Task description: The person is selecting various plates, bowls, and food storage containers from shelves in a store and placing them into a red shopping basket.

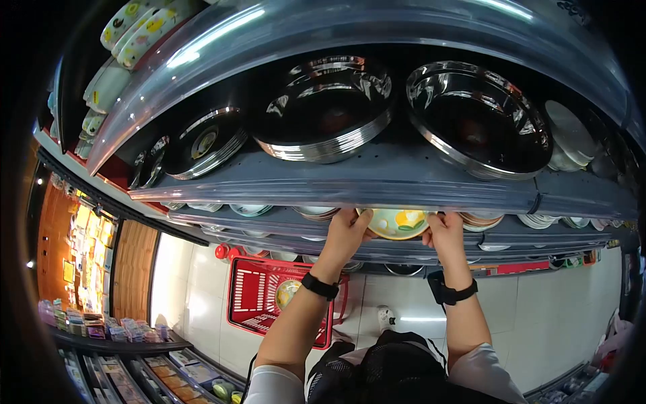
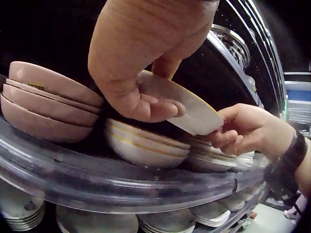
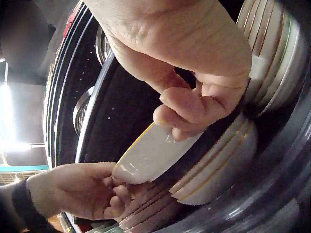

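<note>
Both hands hold a shallow bowl point(image 1: 397, 224) by opposite sides, at the front of a shelf; it has a yellow rim and a yellow and green pattern inside. The left hand point(image 1: 346, 236) pinches its left edge and the right hand point(image 1: 445, 237) its right edge. In the left wrist view the bowl point(image 2: 189, 109) is tilted, its white outside showing, above a stack of yellow-lined bowls point(image 2: 146, 145). The right wrist view shows the right hand point(image 3: 189, 73) with fingers curled at the rim of the bowl point(image 3: 155, 153).
Steel basins point(image 1: 336, 121) stand on the shelf above. Pink bowls point(image 2: 48, 104) are stacked beside the yellow-lined ones, behind a clear shelf edge point(image 2: 97, 187). A red basket point(image 1: 249, 296) with a patterned dish point(image 1: 287, 293) inside stands at lower left on the tiled floor point(image 1: 404, 306).
</note>
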